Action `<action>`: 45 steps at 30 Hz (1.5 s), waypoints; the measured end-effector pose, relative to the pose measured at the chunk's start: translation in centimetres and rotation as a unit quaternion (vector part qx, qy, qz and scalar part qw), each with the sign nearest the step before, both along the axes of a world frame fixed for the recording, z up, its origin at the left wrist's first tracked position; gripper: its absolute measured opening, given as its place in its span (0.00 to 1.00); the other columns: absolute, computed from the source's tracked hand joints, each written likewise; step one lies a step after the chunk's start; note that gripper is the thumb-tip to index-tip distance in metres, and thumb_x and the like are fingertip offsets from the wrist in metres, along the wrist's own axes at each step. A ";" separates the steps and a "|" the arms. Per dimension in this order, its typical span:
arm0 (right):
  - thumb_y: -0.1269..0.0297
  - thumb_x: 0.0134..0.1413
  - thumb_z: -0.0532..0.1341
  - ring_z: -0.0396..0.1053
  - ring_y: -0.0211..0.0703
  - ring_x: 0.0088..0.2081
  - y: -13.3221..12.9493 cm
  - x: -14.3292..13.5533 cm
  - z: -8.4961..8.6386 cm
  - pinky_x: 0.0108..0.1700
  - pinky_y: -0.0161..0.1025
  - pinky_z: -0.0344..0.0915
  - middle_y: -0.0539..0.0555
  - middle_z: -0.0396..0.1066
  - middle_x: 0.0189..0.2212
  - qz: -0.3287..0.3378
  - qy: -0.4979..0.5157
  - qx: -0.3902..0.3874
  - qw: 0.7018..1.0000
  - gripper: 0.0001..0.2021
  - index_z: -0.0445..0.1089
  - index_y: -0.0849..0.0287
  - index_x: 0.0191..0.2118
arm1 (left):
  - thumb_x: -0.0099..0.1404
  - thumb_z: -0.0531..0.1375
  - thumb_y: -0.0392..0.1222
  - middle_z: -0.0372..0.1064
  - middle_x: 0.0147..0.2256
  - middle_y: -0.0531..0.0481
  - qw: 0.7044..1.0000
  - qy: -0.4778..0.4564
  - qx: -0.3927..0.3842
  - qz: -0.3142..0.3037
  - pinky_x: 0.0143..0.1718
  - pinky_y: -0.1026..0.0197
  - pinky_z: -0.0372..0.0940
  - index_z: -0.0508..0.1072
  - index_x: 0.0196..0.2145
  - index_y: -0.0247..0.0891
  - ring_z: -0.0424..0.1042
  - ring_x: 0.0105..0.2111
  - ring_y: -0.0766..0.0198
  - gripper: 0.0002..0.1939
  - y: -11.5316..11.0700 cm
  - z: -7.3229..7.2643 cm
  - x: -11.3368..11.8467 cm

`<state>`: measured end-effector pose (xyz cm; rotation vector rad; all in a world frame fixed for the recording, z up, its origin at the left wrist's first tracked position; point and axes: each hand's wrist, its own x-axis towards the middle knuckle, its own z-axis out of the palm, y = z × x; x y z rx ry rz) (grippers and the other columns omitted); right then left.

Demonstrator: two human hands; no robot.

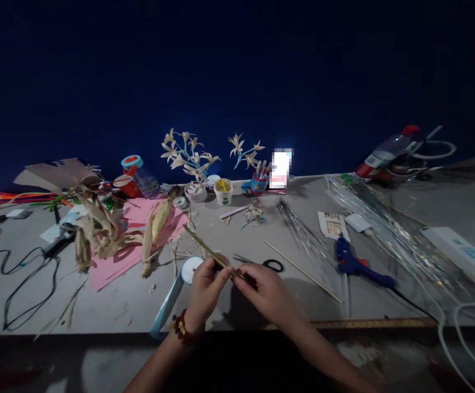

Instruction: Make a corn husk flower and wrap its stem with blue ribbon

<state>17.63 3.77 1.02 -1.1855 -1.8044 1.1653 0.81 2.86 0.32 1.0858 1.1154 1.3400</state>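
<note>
A thin greenish-brown strip [205, 246] slants up and left from between my hands. My left hand [208, 285] pinches it between thumb and fingers. Its lower end meets the fingertips of my right hand [264, 288], which are closed on it. The two hands touch at the fingertips above the table's near part. Beside my left wrist lies a roll of light blue tape [191, 269], its loose strip trailing toward the front edge. Scissors with black handles [273, 266] lie just beyond my right hand.
Corn husks [98, 224] and pink sheets [117, 266] lie left. Husk flowers [188, 150], a white cup [223, 192] and a glowing phone [280, 168] stand behind. A blue glue gun [354, 263], a thin stick [303, 271], wires [303, 232] and a power strip [462, 254] are right.
</note>
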 end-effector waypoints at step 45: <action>0.69 0.57 0.58 0.65 0.37 0.27 0.7 0.7 0.6 0.29 0.32 0.58 0.46 0.68 0.24 0.011 -0.006 -0.019 1.000 0.05 0.67 0.57 0.30 | 0.63 0.58 0.36 0.65 0.25 0.55 0.929 0.349 0.047 -0.113 0.31 0.64 0.58 0.66 0.28 0.39 0.64 0.27 0.65 0.06 -0.5 2.3 -0.2</action>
